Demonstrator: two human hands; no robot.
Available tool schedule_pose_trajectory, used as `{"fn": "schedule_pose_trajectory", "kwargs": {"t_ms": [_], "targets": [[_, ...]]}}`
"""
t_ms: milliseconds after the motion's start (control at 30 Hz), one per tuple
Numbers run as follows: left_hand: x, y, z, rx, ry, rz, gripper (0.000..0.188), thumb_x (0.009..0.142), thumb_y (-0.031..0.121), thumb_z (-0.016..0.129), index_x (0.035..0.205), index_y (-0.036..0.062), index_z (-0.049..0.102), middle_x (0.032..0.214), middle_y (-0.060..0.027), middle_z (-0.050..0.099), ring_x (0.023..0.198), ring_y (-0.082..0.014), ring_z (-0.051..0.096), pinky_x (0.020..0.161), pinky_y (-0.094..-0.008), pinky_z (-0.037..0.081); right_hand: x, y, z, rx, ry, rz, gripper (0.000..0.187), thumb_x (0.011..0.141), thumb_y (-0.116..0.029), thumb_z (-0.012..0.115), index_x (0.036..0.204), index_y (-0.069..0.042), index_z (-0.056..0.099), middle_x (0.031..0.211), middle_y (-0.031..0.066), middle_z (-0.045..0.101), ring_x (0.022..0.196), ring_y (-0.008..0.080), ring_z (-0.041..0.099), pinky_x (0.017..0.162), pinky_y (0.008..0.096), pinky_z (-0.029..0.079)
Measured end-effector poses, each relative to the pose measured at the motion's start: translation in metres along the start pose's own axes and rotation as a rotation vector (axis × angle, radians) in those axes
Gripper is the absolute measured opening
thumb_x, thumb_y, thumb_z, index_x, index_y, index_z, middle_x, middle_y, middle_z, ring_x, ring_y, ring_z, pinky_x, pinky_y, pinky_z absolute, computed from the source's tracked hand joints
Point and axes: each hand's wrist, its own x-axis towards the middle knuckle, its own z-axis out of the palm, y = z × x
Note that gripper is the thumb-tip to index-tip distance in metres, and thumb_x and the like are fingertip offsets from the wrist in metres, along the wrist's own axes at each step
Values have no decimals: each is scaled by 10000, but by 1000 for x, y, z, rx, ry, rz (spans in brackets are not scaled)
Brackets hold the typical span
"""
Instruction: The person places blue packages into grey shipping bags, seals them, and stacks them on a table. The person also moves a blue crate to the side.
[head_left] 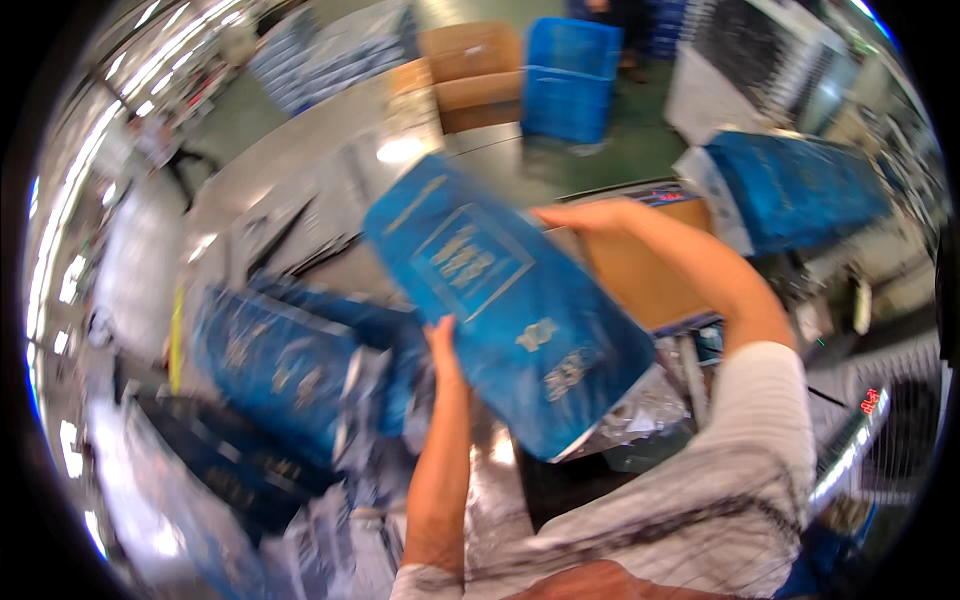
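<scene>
A blue plastic bag (500, 310) with pale printing and a square outline slants in front of me. My left hand (441, 338) grips its left edge, with the thumb showing on top and the other fingers hidden beneath. At its upper right edge, my right hand (590, 215) is closed on the bag, slightly blurred. More filled blue bags (275, 355) lie in a pile left of my left forearm. Behind the held bag, near my right forearm, is a brown cardboard surface (650, 270) next to a small red lit display (662, 197).
A metal table (330, 125) with black straps (280, 240) extends away. Beyond it stand a cardboard box (475, 85) and a blue crate (570, 80). Another blue bag (795, 190) lies at the right. A person (160, 145) walks at the far left.
</scene>
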Motion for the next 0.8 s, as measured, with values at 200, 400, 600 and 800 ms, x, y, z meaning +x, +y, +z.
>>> {"fn": "schedule_pose_trajectory", "kwargs": {"t_ms": [200,400,600,800], "targets": [[-69,132,27,218,-279,502,769,744,62,552,1394,63,140,1405,-128,214,1245,-234,285,1005,-306,248,-13,-71,84,565,-133,-465,867,789,-268,596,1408,-142,2,1426,94,168,1292,217,211,1039,332,205],[-148,268,25,415,99,830,701,806,110,545,1383,37,155,1393,-162,231,1234,-245,304,1002,-340,279,48,-208,110,97,-36,-759,692,784,-124,567,1380,-74,220,1432,76,183,1301,201,205,1039,322,207],[-151,292,37,1714,558,838,527,899,246,420,1335,0,257,1357,-232,290,1283,-392,202,1040,-411,188,173,-257,192,-36,-139,-493,507,769,-30,532,1260,-26,406,1237,124,461,1066,244,495,859,394,436],[-138,214,19,1878,300,1177,427,802,241,565,1180,57,490,1236,-213,430,1176,-384,373,949,-495,302,110,-180,117,-133,-296,-359,583,820,-400,570,1259,-42,430,1233,113,483,1141,219,443,896,359,407]]}}
